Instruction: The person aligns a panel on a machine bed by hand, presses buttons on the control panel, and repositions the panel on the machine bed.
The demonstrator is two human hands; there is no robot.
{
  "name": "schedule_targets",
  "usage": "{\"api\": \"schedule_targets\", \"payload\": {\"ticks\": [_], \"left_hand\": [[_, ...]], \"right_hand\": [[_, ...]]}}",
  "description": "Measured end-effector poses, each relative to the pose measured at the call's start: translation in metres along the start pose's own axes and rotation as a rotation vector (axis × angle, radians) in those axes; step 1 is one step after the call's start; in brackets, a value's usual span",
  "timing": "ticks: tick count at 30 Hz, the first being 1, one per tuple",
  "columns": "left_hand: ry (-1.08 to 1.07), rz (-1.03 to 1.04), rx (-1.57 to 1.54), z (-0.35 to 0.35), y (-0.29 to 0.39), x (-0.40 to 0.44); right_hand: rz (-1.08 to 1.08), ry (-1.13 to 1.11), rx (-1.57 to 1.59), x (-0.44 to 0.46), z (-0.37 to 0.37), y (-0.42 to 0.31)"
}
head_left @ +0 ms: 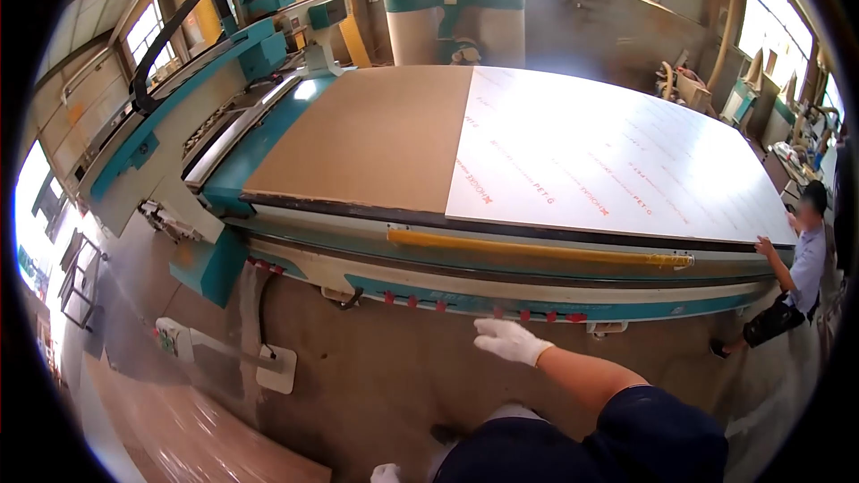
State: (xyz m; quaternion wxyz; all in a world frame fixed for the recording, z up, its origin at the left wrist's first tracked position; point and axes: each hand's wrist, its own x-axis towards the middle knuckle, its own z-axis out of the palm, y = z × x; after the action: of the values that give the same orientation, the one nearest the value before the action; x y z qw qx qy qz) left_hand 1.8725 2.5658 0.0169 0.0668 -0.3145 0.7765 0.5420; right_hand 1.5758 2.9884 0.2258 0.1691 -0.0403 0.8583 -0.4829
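My right hand (pixel 512 343), in a white glove, reaches out in front of the machine's near side, its fingers stretched and holding nothing. Low at the bottom edge, only part of my gloved left hand (pixel 385 474) shows; its fingers are too cut off to read. Beyond my right hand, a large white sheet (pixel 591 152) with red printed lettering lies on the machine bed. To its left is a bare brown board surface (pixel 385 134). Neither of my hands touches the sheet.
A co-worker (pixel 805 259) stands at the bed's right end with hands at the sheet's edge. A yellow bar (pixel 537 249) runs along the near side. The machine's gantry (pixel 170 134) rises at left. A pedestal (pixel 277 368) and a film-covered stack (pixel 197 438) are lower left.
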Motion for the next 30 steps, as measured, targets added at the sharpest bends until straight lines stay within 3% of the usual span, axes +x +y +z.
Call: {"api": "schedule_targets", "payload": {"ticks": [3,5,6,8,12,13,14,15,16,17,18,19,20,21,24,25,26,27,30], "left_hand": [[0.108,-0.13,-0.107,-0.07,-0.007,0.051],[0.16,-0.177,-0.214,-0.106,-0.017,0.072],[0.175,-0.187,-0.244,-0.118,-0.012,0.079],[0.158,-0.204,-0.172,-0.138,-0.031,0.106],[0.098,-0.055,-0.017,-0.169,-0.012,0.152],[0.054,-0.042,0.219,-0.181,0.008,0.166],[0.116,-0.11,0.252,-0.19,0.008,0.188],[0.116,0.096,0.398,-0.202,0.014,0.196],[0.14,0.136,0.371,-0.215,0.05,0.205],[0.216,-0.114,0.208,-0.232,0.133,0.202],[0.273,-0.12,0.25,-0.254,0.141,0.223],[0.341,-0.086,0.212,-0.276,0.169,0.232],[0.387,-0.074,0.305,-0.303,0.184,0.246],[0.446,-0.063,0.216,-0.328,0.193,0.264],[0.639,0.002,0.058,-0.411,0.237,0.32],[0.673,0.073,-0.006,-0.442,0.214,0.36],[0.719,0.098,-0.028,-0.465,0.235,0.374],[0.717,0.023,-0.028,-0.489,0.249,0.389],[0.717,-0.003,-0.051,-0.535,0.24,0.457]], "right_hand": [[-0.011,0.092,-0.108,0.053,-0.03,-0.015],[-0.019,0.295,-0.014,0.08,-0.037,-0.004],[-0.045,0.535,0.107,0.095,-0.039,-0.002],[-0.024,0.707,0.112,0.13,-0.074,0.003],[0.109,1.1,0.396,0.202,-0.092,-0.055],[0.011,0.958,0.37,0.228,-0.069,-0.063],[-0.102,0.789,0.347,0.262,-0.043,-0.073],[-0.122,0.582,0.345,0.298,-0.005,-0.081],[-0.176,0.427,0.325,0.325,0.045,-0.104],[-0.225,0.226,0.177,0.34,0.098,-0.123],[-0.378,0.101,0.052,0.367,0.159,-0.119],[-0.215,-0.15,0.095,0.338,0.206,-0.202],[-1.045,-0.245,-0.436,0.373,0.264,-0.15],[-0.444,-0.379,-0.1,0.319,0.302,-0.222],[-0.635,-0.721,-0.289,0.287,0.383,-0.239],[-0.546,-0.773,-0.274,0.277,0.394,-0.249],[-0.445,-0.82,-0.254,0.268,0.4,-0.256],[-0.425,-0.799,-0.263,0.265,0.407,-0.254],[-0.101,-0.727,-0.293,0.274,0.399,-0.256]]}}
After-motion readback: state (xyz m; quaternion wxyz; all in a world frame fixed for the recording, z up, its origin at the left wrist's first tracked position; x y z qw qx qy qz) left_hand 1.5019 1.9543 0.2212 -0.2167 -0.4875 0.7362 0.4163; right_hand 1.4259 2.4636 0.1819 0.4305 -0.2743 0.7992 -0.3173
